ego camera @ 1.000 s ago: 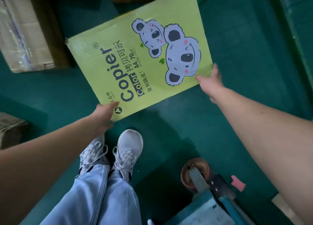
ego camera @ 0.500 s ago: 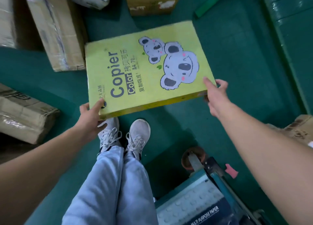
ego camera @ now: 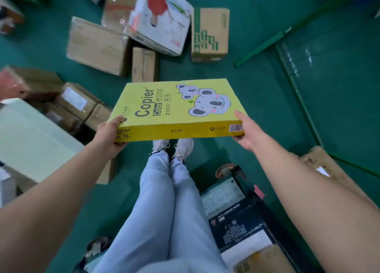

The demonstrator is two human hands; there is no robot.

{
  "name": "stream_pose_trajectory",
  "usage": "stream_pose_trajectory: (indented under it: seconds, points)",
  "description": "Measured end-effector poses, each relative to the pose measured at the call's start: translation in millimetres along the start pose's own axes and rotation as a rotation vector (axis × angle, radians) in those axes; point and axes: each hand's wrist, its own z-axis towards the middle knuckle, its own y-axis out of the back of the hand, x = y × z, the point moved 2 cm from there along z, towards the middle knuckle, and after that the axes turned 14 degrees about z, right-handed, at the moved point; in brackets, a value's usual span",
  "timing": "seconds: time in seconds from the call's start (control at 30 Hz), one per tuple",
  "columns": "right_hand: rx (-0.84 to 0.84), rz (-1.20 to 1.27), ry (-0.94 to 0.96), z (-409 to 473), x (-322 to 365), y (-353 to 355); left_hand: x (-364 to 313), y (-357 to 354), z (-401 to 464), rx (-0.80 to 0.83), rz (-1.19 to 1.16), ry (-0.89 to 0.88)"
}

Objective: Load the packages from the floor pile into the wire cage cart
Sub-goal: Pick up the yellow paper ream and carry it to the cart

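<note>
Head view: yellow copier-paper package (ego camera: 176, 110) held level above the floor, over the shoes; left hand (ego camera: 110, 136) and right hand (ego camera: 245, 133) grip its near corners, thumbs on top, fingers curled beneath; corner-only support risks tilt and slippage during transfer to the cart (ego camera: 236, 211).

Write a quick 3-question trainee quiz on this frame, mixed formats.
1. True or false: the yellow copier paper pack is lying on the floor.
2. Multiple choice: the grip on the pack uses A) left hand only, B) right hand only, C) left hand and right hand at opposite ends.
3. Fill in: the animals printed on the pack are ____.

Key: 1 false, it is held above the shoes; 2 C; 3 koalas.
</note>
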Motion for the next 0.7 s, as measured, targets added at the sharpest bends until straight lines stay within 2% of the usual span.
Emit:
stream_pose_trajectory:
  seconds: [0.07,0.3,0.5,0.7]
  points:
    - [0.028,-0.013,0.051,-73,0,-5,4,43,-70,-0.010,-0.081,-0.008]
    - [0.130,-0.078,0.124,-223,-20,-34,54,142,-211,-0.023,-0.323,0.020]
    - [0.223,-0.217,0.191,-300,-55,-88,124,218,-264,-0.103,-0.586,-0.010]
    - [0.369,-0.421,0.227,-360,-143,-153,239,301,-286,-0.212,-0.844,-0.037]
